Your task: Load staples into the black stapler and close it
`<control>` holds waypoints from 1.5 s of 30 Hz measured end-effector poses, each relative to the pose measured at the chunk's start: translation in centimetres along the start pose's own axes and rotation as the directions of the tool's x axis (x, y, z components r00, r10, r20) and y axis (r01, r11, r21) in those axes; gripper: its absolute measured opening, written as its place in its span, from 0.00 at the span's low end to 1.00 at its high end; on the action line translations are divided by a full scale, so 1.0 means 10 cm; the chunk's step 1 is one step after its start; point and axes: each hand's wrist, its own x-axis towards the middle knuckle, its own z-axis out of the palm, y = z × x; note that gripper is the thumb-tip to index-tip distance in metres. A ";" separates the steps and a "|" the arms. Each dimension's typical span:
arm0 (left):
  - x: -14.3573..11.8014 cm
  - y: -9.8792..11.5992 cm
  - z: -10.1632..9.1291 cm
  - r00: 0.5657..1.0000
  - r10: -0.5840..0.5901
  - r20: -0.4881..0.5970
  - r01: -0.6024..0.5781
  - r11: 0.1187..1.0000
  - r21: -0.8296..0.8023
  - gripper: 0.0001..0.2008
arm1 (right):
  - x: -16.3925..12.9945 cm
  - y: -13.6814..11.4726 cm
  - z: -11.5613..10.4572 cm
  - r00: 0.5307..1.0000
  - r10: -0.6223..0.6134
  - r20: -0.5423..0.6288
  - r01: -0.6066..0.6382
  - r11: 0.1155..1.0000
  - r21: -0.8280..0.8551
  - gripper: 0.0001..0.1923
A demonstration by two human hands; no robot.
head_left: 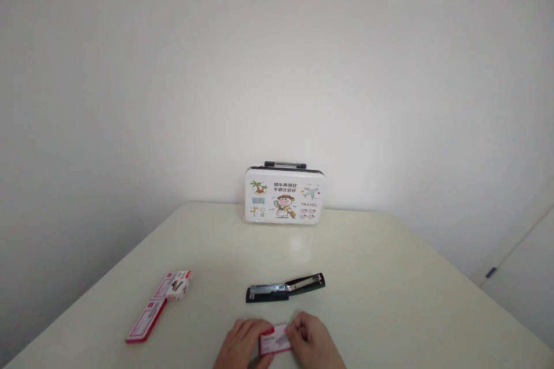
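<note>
Held between both hands at the near table edge — a small red-and-white box (275,341), left hand (242,346) and right hand (312,341) pinching its ends; print too small to read. Just beyond, an opened black stapler (285,287). Far left, a torn red-and-white package (159,304). At the back, a white case (284,195) — marked "TRAVEL" under Chinese lettering.

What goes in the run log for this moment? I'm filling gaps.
left hand: on small staple box | right hand: on same box | stapler: open flat on table
</note>
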 end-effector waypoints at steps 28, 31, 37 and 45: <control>-0.04 -0.02 -0.02 0.980 -0.183 -0.075 0.159 0.955 -0.250 0.25 | -0.01 -0.78 -0.44 0.877 -0.300 0.375 0.460 0.748 -0.478 0.11; -0.05 -0.02 -0.02 0.983 -0.165 -0.075 0.143 0.960 -0.241 0.25 | -0.03 -0.72 -0.45 0.894 -0.281 0.350 0.423 0.788 -0.447 0.11; -0.05 -0.01 -0.05 0.984 -0.164 -0.069 0.144 0.961 -0.235 0.25 | 0.09 -0.85 -0.43 0.902 -0.254 0.348 0.415 0.734 -0.537 0.11; -0.04 0.01 -0.06 0.984 -0.167 -0.068 0.146 0.959 -0.245 0.25 | 0.15 -1.00 -0.38 0.881 -0.273 0.387 0.468 0.634 -0.616 0.12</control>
